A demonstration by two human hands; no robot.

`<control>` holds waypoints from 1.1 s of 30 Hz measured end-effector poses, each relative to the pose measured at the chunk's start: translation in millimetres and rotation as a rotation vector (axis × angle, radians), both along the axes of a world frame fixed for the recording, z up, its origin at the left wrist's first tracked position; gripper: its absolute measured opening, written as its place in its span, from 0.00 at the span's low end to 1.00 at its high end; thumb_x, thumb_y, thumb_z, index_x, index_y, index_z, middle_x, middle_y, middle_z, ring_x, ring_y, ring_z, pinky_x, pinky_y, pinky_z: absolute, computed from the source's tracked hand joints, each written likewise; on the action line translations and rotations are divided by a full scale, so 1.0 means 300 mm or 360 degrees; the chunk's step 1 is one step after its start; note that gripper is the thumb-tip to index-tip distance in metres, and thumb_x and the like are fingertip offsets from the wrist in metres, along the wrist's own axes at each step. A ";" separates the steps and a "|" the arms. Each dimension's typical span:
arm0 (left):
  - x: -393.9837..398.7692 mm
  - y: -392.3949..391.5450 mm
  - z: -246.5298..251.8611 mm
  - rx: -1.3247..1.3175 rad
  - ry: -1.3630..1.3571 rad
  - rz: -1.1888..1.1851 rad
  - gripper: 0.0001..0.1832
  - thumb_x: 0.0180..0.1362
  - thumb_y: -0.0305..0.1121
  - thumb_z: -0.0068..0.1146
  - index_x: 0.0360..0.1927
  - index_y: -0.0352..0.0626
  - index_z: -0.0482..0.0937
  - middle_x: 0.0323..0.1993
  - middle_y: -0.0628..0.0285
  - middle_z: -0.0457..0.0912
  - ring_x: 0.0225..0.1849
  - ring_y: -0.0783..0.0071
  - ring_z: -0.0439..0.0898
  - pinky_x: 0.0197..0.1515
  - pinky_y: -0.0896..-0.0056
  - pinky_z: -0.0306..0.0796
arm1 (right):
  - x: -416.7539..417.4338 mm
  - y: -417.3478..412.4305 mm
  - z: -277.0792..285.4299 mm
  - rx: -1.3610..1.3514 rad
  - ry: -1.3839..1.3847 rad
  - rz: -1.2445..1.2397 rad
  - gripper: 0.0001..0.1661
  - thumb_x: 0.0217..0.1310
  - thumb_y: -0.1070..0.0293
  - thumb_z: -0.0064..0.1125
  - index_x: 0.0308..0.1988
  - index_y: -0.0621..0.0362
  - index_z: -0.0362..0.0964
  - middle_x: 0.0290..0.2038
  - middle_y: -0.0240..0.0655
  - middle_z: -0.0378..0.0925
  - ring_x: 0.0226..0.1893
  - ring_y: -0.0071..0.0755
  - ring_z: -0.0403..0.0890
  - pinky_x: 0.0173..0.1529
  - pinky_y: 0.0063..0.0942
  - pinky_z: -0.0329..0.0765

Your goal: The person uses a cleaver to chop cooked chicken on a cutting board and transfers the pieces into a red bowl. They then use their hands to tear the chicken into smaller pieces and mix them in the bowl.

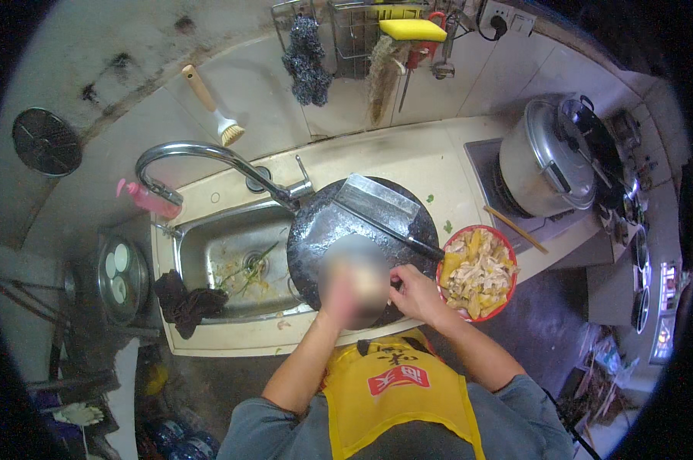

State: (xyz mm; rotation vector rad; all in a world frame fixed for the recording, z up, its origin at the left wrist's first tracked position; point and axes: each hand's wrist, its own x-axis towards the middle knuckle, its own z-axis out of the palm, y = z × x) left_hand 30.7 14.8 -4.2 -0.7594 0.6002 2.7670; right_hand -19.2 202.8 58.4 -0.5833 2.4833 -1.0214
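A round, dark, wet chopping board (312, 230) lies at the sink's right end, with a broad-bladed cleaver (378, 201) flat on it. Its dark handle points toward a red-rimmed bowl (515, 287) of torn, pale and yellow meat (477, 270), probably chicken. Over the board's near part, my left hand (339, 299) is beside or on a pale thing (369, 284). A blurred patch hides its fingers and the thing's outline. My right hand (416, 294) is at the patch's right edge, fingers curled and thumb close to them; whether they pinch anything is unclear.
Left of the board is a steel sink (208, 253) with green scraps, under a curved faucet (208, 150). A dark cloth (185, 302) drapes its front edge. Rightward, a chopstick (516, 230) lies near the hob, which bears a large lidded pot (530, 155). A pink pump bottle (151, 198) stands back left.
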 end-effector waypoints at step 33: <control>0.068 0.058 -0.021 -0.1954 0.0256 -0.0353 0.34 0.56 0.24 0.62 0.66 0.33 0.63 0.47 0.53 0.80 0.43 0.70 0.82 0.46 0.70 0.76 | -0.109 -0.105 -0.241 -0.0975 -0.1145 -0.0467 0.12 0.67 0.72 0.51 0.47 0.60 0.76 0.31 0.28 0.77 0.28 0.18 0.76 0.35 0.19 0.75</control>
